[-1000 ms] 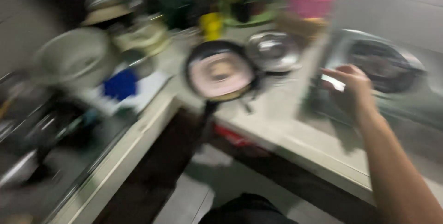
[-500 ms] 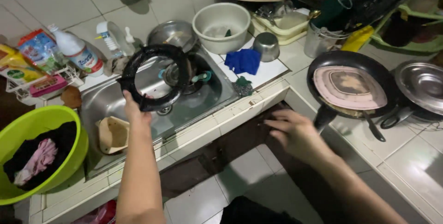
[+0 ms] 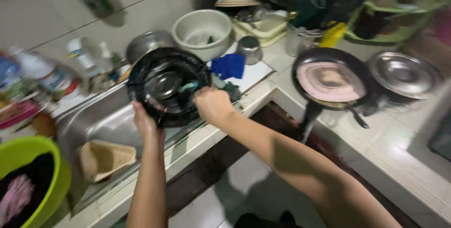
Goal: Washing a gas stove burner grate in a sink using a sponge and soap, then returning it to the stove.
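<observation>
- Left hand (image 3: 146, 123) closed around the lower rim of a round black pan (image 3: 168, 86), fingers curled behind the edge and holding it tilted above the steel sink (image 3: 101, 117).
- Right hand (image 3: 212, 106) fisted at the pan's right edge, gripping a small teal scrubber (image 3: 189, 87) pressed against the inner face.
- Black pan held up over the sink basin, open side facing the camera, shiny centre showing.
- Down in the sink, lower left: a tan, wedge-shaped container (image 3: 104, 160) lying on its side.
- Far left: a green basin (image 3: 55, 162) with dark and pink cloth inside.
- Behind the sink: blurred bottles (image 3: 49, 75), a steel bowl (image 3: 146, 44) and a pale round bowl (image 3: 202, 33).
- Just right of the pan: a blue cloth (image 3: 229, 66) on a white board, a small steel cup (image 3: 249, 49) behind it.
- On the tiled counter (image 3: 399, 139) to the right: a dark frying pan (image 3: 331, 81) with a pinkish disc inside, handle pointing toward the floor, and a steel lid (image 3: 405, 74) beside it.
</observation>
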